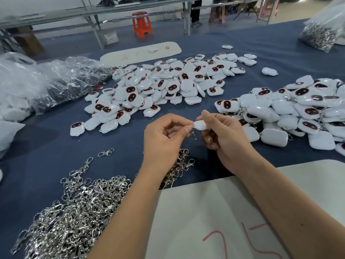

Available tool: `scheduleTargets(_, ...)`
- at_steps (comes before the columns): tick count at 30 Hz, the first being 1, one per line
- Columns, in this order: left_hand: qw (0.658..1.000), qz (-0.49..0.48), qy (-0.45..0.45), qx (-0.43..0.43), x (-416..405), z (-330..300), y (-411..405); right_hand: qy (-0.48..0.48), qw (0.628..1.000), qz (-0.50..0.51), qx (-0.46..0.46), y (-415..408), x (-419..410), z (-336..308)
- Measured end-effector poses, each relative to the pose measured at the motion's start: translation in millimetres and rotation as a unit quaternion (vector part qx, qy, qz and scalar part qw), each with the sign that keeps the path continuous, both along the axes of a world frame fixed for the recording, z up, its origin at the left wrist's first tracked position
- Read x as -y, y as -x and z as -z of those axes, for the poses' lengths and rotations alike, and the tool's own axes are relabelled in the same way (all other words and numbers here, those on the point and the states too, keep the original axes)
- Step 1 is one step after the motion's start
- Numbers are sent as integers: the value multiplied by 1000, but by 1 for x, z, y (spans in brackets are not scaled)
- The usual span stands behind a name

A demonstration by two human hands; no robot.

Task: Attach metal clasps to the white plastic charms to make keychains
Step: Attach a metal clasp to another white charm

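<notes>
My right hand grips a white plastic charm above the blue table. My left hand pinches a small metal clasp at the charm's left end; the clasp hangs down between the two hands. A large pile of loose charms lies in the middle of the table. To the right lies a second pile of charms, several with clasps on them. A heap of silver clasps spreads at the lower left, partly under my left forearm.
Crumpled clear plastic bags lie at the left. A bag of clasps sits at the far right. A white sheet with red marks lies under my right forearm. A long white board lies beyond the charms. An orange stool stands behind the table.
</notes>
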State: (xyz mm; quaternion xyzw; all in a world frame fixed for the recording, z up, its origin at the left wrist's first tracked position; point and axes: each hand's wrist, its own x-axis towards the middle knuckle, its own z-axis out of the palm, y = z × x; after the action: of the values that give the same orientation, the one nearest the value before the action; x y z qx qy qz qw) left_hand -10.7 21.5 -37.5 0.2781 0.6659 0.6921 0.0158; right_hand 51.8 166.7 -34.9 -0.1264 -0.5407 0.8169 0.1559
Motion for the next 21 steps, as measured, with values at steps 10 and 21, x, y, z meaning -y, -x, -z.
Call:
scheduleTargets(10, 992, -1, -49, 118, -2, 2, 4, 54, 997, -52, -26, -2, 1, 3)
scheduleTargets(21, 965, -5, -107, 239, -2, -7, -3, 66, 996, -56, -32, -3, 3, 2)
